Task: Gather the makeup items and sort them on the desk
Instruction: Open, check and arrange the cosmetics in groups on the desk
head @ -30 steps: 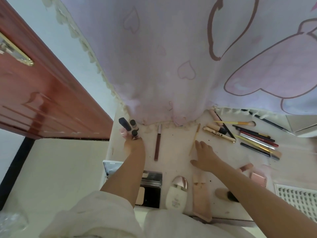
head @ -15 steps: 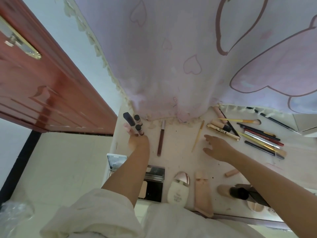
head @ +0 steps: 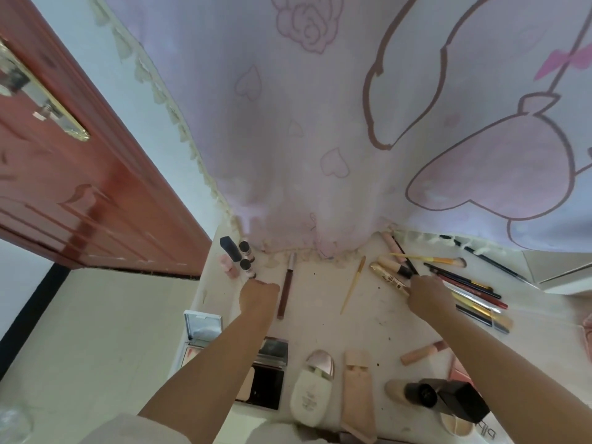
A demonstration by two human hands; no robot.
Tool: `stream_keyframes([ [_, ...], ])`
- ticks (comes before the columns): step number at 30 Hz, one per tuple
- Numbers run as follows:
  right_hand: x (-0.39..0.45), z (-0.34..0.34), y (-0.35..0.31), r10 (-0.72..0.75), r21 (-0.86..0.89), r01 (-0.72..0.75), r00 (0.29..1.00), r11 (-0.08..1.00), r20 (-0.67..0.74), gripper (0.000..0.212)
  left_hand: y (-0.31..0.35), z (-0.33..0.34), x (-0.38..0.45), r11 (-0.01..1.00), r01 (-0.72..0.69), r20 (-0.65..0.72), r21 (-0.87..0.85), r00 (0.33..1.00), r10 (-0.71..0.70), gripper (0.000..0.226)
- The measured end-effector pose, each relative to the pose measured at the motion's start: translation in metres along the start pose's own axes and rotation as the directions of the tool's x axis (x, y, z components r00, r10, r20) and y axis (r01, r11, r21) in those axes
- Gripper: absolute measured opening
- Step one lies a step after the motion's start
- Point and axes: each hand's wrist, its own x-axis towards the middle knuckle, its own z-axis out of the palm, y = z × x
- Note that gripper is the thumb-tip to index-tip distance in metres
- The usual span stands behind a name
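At the desk's far left corner my left hand (head: 259,296) grips a dark tube (head: 230,248) and two small black-capped bottles (head: 246,262), held up from my fist. A brown lip pencil (head: 286,290) lies just right of that hand. On the right, my right hand (head: 429,296) curls its fingers over the near end of a gold tube (head: 387,276), at the edge of a row of pencils and brushes (head: 471,288). A thin yellow stick (head: 352,285) lies between the hands. My fingertips are hidden behind the backs of my hands.
A pink curtain (head: 320,155) hangs over the desk's back edge and a red door (head: 80,187) stands left. Near me lie open compacts (head: 269,376), a white bottle (head: 312,395), a pink pouch (head: 358,398), a peach tube (head: 423,352) and a black bottle (head: 448,400).
My right hand moved from the desk's middle rightward and away from me to the gold tube. My left hand stayed at the far left corner with its tubes. The view tilted upward.
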Motion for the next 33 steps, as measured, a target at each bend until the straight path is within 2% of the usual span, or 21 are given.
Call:
stream_keyframes([
  [2,-0.005,0.000,-0.002,-0.086,-0.027,0.088,0.993,0.996,0.076,0.028,0.007,0.004,-0.010,0.993,-0.103,0.071,0.055,0.993,0.099,0.019],
  [4,-0.005,-0.010,-0.001,-0.165,0.048,0.162,0.982,0.986,0.090,0.024,0.024,0.008,-0.031,0.950,-0.282,0.215,0.135,0.944,0.250,0.008],
  [5,-0.009,-0.019,-0.001,-0.196,0.112,0.187,0.977,0.976,0.079,0.024,0.031,0.010,-0.039,0.883,-0.416,0.297,0.219,0.890,0.346,0.012],
  [7,-0.021,-0.036,-0.001,-0.271,0.254,0.262,0.963,0.931,-0.001,0.024,0.043,0.015,-0.053,0.662,-0.670,0.466,0.337,0.729,0.501,0.033],
  [9,-0.036,-0.055,0.002,-0.330,0.415,0.341,0.939,0.843,-0.100,0.018,0.051,0.020,-0.066,0.420,-0.817,0.568,0.394,0.576,0.587,0.051],
  [11,-0.054,-0.076,0.005,-0.333,0.602,0.347,0.932,0.719,-0.139,0.015,0.054,0.026,-0.078,0.275,-0.872,0.620,0.405,0.483,0.619,0.054],
  [12,-0.062,-0.084,0.007,-0.318,0.675,0.335,0.936,0.657,-0.154,0.017,0.054,0.029,-0.084,0.252,-0.878,0.615,0.406,0.467,0.635,0.049],
  [15,-0.080,-0.096,0.004,-0.249,0.833,0.263,0.956,0.487,-0.157,0.022,0.054,0.035,-0.103,0.255,-0.859,0.515,0.445,0.478,0.712,0.033],
  [16,-0.082,-0.098,0.001,-0.213,0.851,0.246,0.963,0.463,-0.163,0.024,0.054,0.036,-0.108,0.219,-0.862,0.467,0.457,0.443,0.766,0.031],
  [19,-0.084,-0.099,-0.008,-0.053,0.805,0.235,0.968,0.545,-0.246,0.035,0.059,0.035,-0.120,0.038,-0.869,0.392,0.494,0.262,0.882,0.026],
  [20,-0.084,-0.099,-0.010,-0.007,0.829,0.223,0.967,0.513,-0.256,0.036,0.062,0.032,-0.124,-0.005,-0.846,0.402,0.533,0.248,0.881,0.030],
  [23,-0.089,-0.100,-0.014,0.033,0.950,0.189,0.979,0.249,-0.204,0.028,0.070,0.022,-0.124,0.063,-0.873,0.510,0.484,0.339,0.791,0.038],
  [25,-0.096,-0.098,-0.014,0.018,0.951,0.249,0.966,0.185,-0.256,0.029,0.076,0.014,-0.123,0.165,-0.931,0.610,0.326,0.341,0.716,0.031],
  [27,-0.105,-0.097,-0.015,-0.031,0.895,0.380,0.923,0.231,-0.384,0.032,0.079,0.006,-0.125,0.289,-0.949,0.687,0.122,0.291,0.666,0.033],
  [29,-0.110,-0.100,-0.012,-0.128,0.841,0.471,0.882,0.268,-0.453,0.028,0.079,0.000,-0.125,0.348,-0.936,0.693,0.054,0.286,0.662,0.035],
  [32,-0.110,-0.113,-0.004,-0.285,0.820,0.443,0.890,0.363,-0.355,0.017,0.081,-0.009,-0.122,0.272,-0.948,0.640,0.164,0.312,0.702,0.021],
  [33,-0.111,-0.116,-0.002,-0.313,0.806,0.418,0.900,0.419,-0.304,0.024,0.080,-0.012,-0.120,0.234,-0.950,0.618,0.206,0.312,0.721,0.018],
])
